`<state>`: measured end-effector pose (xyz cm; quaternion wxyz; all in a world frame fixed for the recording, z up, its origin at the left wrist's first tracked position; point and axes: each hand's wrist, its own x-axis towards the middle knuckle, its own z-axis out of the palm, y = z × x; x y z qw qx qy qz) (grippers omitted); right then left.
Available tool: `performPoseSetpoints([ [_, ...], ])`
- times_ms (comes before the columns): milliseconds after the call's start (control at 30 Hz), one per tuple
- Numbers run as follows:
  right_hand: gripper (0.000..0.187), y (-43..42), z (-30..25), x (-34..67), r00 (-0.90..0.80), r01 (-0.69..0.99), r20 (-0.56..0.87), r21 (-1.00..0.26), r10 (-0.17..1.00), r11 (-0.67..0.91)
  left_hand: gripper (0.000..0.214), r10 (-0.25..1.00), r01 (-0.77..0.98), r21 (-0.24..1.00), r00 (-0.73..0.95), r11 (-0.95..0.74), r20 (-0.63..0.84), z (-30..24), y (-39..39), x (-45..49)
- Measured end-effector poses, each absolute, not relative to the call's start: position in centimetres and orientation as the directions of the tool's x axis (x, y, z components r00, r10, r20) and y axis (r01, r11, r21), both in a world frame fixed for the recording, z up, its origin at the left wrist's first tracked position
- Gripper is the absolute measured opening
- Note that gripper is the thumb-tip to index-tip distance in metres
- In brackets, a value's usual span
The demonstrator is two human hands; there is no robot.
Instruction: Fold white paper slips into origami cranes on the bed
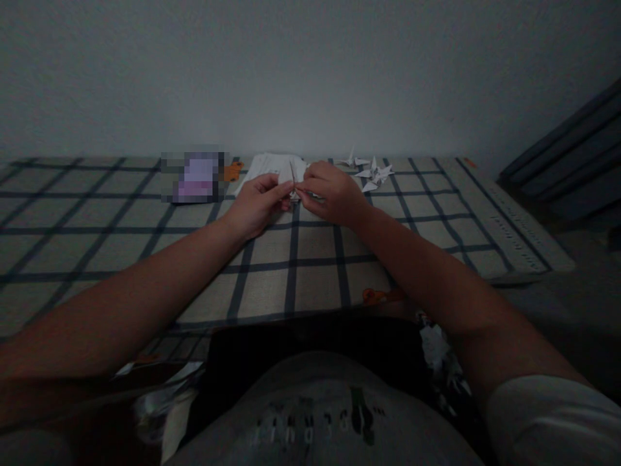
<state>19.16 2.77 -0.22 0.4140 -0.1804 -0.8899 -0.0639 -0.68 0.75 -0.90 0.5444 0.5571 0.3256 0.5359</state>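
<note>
while the light is poor, i find the left hand (262, 202) pinched, thumb against fingers, and the right hand (334, 193) clamped by its fingertips, both on one folded paper (285, 173) over the checked tablecloth (315, 246). fingers cover its lower part; the folds are hard to read. white sheets (256, 166) behind are partly hidden. the purple object (200, 173) is blurred. pale scraps (436, 349) show below; what holds them, i cannot tell.
</note>
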Motion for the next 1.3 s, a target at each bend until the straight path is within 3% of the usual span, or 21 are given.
performPoseSetpoints([
  [133, 0.031, 3.4, -0.2, 19.1, -0.433, 0.274, 0.778, -0.368, 0.455, 0.889, 0.038, 0.938, -0.185, 0.958, 0.23, -0.219, 0.258, -0.9, 0.9, -0.8],
  [233, 0.033, 4.0, -0.4, 19.0, -0.344, 0.156, 0.692, -0.625, 0.635, 0.765, 0.036, 0.932, -0.124, 0.971, 0.277, -0.205, 0.232, -1.0, 0.8, -1.0],
  [367, 0.039, 4.3, -0.4, 18.9, -0.443, 0.06, 0.55, -0.77, 0.708, 0.636, 0.032, 0.922, -0.089, 0.982, 0.337, -0.169, 0.189, -1.1, 0.9, -0.9],
  [467, 0.038, 4.2, -0.4, 18.9, -0.448, 0.051, 0.482, -0.827, 0.753, 0.56, 0.026, 0.95, -0.116, 0.977, 0.24, -0.178, 0.201, -1.2, 1.3, -0.7],
  [600, 0.028, 4.6, -0.7, 18.9, -0.351, 0.118, 0.48, -0.829, 0.804, 0.547, 0.029, 0.965, -0.048, 0.964, 0.002, -0.263, 0.263, -1.6, 1.8, -0.6],
  [667, 0.023, 4.6, -0.8, 19.0, -0.324, 0.214, 0.512, -0.78, 0.796, 0.589, 0.03, 0.95, 0.047, 0.95, -0.034, -0.31, 0.311, -1.5, 1.5, -0.7],
  [767, 0.017, 4.3, -0.7, 19.0, -0.369, 0.328, 0.557, -0.672, 0.744, 0.665, 0.028, 0.938, 0.156, 0.925, 0.047, -0.348, 0.345, -1.3, 0.8, -0.6],
  [933, 0.008, 3.5, -0.3, 18.6, -0.472, 0.339, 0.622, -0.525, 0.624, 0.78, 0.032, 0.937, 0.203, 0.915, 0.104, -0.348, 0.333, -1.4, 0.6, -0.6],
  [1300, 0.016, 3.3, -0.1, 18.9, -0.467, 0.337, 0.575, -0.587, 0.672, 0.736, 0.017, 0.932, 0.204, 0.909, 0.078, -0.363, 0.355, -1.4, 1.0, -0.6],
])
